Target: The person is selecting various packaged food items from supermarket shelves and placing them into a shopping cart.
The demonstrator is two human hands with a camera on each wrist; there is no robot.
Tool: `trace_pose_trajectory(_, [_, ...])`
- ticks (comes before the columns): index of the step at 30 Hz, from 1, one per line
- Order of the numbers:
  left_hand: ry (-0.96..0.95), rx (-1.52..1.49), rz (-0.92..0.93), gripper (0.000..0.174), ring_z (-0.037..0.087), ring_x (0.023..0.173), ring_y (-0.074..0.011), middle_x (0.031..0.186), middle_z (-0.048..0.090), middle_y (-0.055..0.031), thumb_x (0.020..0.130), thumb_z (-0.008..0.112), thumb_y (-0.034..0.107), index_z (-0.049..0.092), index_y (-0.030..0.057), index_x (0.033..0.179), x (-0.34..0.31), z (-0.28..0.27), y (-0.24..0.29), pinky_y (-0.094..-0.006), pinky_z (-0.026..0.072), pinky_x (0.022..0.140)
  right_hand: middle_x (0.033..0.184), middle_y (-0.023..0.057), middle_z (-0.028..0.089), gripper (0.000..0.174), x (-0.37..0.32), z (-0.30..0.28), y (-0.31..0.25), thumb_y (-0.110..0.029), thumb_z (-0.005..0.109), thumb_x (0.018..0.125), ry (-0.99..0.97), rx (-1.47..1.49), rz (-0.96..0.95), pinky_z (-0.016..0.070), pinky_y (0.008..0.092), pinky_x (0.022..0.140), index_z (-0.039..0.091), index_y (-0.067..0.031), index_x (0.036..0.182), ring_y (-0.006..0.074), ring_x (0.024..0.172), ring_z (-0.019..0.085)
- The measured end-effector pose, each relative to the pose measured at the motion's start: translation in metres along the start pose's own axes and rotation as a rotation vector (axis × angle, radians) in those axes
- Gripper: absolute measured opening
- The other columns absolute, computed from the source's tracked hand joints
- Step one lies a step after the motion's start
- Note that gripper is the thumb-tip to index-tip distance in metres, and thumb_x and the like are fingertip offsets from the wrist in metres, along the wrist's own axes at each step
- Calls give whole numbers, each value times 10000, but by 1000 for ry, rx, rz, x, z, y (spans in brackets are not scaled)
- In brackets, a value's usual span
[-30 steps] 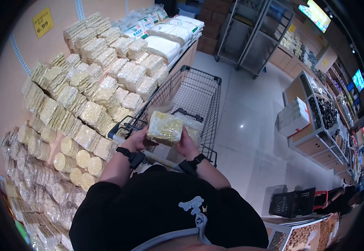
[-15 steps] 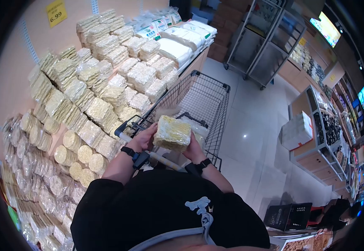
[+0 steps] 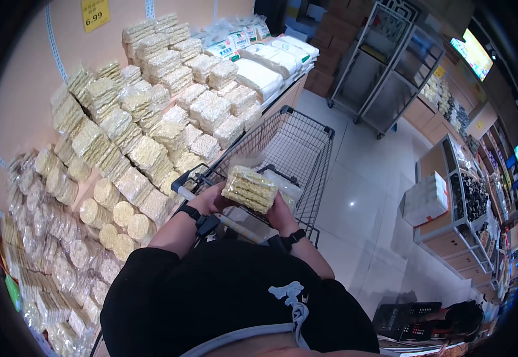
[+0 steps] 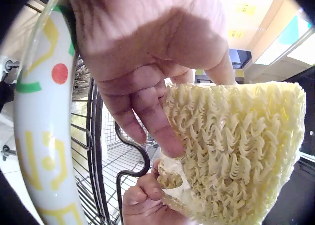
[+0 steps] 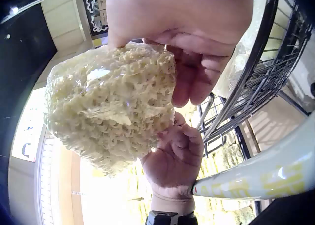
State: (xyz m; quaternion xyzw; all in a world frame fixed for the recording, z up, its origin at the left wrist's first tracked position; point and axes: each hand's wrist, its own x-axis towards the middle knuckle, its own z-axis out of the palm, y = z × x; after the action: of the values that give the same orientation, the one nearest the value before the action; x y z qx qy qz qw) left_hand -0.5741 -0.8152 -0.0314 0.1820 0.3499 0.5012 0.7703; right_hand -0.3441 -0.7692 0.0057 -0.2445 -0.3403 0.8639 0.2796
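A clear-wrapped block of pale yellow dried noodles (image 3: 250, 189), made up of stacked layers, is held between both hands above the cart handle. The left hand (image 3: 212, 199) grips its left side; in the left wrist view, that hand's (image 4: 152, 53) fingers bend against the edge of the noodle block (image 4: 236, 146). On the opposite side the right hand (image 3: 283, 213) holds it. In the right wrist view the right hand's (image 5: 182, 28) thumb and fingers lie at the end of the wrapped block (image 5: 110, 102), with the left hand (image 5: 174, 156) beyond.
A wire shopping cart (image 3: 315, 156) stands in front, with plastic-wrapped goods near its handle. Stacked noodle packs (image 3: 146, 152) and round noodle cakes (image 3: 122, 213) cover the display at left. Further off are white bags (image 3: 261, 76), a metal rack (image 3: 384, 77) and a white box (image 3: 427, 199).
The noodle block has been tilted between the hands, so its layered side now faces the head camera. The surroundings have shifted rightward in the head view.
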Motion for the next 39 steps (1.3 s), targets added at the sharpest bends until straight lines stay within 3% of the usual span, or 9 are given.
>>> trace_pose_trajectory(4, [-11, -19, -44, 426, 567, 1059, -190, 1185, 594, -40, 922, 454, 418, 544, 119, 1213, 0, 10, 1, -357, 438, 910, 1355, 48, 442, 588, 0, -10, -2, -527, 217, 960, -5, 25, 39, 356, 350, 1005, 331, -130, 1378, 192, 1224, 444])
trace_pose_trajectory(7, [1, 25, -39, 435, 566, 1062, -194, 1197, 587, -46, 924, 446, 429, 536, 127, 1223, -3, 24, 1, -351, 446, 897, 1282, 38, 510, 576, -4, -10, -6, -544, 245, 951, 20, 35, 15, 424, 323, 887, 382, -148, 1345, 173, 1115, 514])
trace_pose_trajectory(9, [49, -17, -77, 382, 568, 1053, -236, 1195, 570, -102, 959, 406, 310, 486, 74, 1248, -3, 33, 3, -407, 457, 908, 1150, 33, 571, 502, -8, -17, -10, -527, 327, 936, 46, -2, 36, 473, 354, 750, 486, -154, 1232, 182, 983, 543])
trace_pose_trajectory(12, [-48, 16, -64, 372, 582, 989, -214, 1140, 593, -84, 955, 421, 326, 503, 93, 1234, -5, 46, 3, -387, 483, 849, 1051, 29, 598, 421, -10, -26, -11, -478, 386, 933, 78, 60, 29, 456, 316, 599, 521, -148, 1157, 165, 841, 559])
trace_pose_trajectory(15, [-57, 81, -100, 368, 584, 942, -197, 1110, 599, -63, 951, 435, 342, 510, 108, 1225, -3, 55, 0, -365, 498, 806, 1031, 35, 607, 368, -4, -47, -3, -424, 442, 922, 67, 83, 12, 452, 293, 566, 535, -136, 1131, 167, 791, 573])
trace_pose_trajectory(18, [58, 82, -140, 381, 584, 923, -185, 1117, 596, -43, 950, 435, 362, 502, 114, 1232, 5, 53, -9, -350, 504, 784, 992, -17, 605, 418, -5, -55, -3, -502, 394, 921, 146, 45, 19, 419, 252, 549, 519, -183, 1159, 126, 754, 543])
trace_pose_trajectory(24, [-95, 156, -121, 450, 563, 999, -147, 1145, 587, 20, 924, 404, 512, 496, 204, 1239, 7, 64, -24, -329, 464, 813, 990, -4, 605, 428, -20, -60, -20, -500, 406, 910, 139, 11, 52, 464, 289, 582, 506, -179, 1175, 147, 783, 560])
trace_pose_trajectory(26, [-65, 150, -138, 447, 559, 1007, -145, 1143, 588, 24, 923, 404, 515, 502, 207, 1233, 8, 66, -29, -333, 460, 818, 1046, 29, 613, 384, -24, -70, -21, -407, 451, 921, 72, 67, 54, 474, 289, 599, 535, -117, 1158, 157, 837, 588])
trace_pose_trajectory(39, [-31, 103, -144, 423, 534, 1050, -167, 1187, 555, 19, 921, 413, 504, 490, 238, 1240, 13, 54, -35, -359, 432, 887, 1094, 65, 603, 437, -33, -54, -20, -441, 416, 922, 184, -68, 11, 503, 361, 659, 511, -111, 1193, 205, 893, 597])
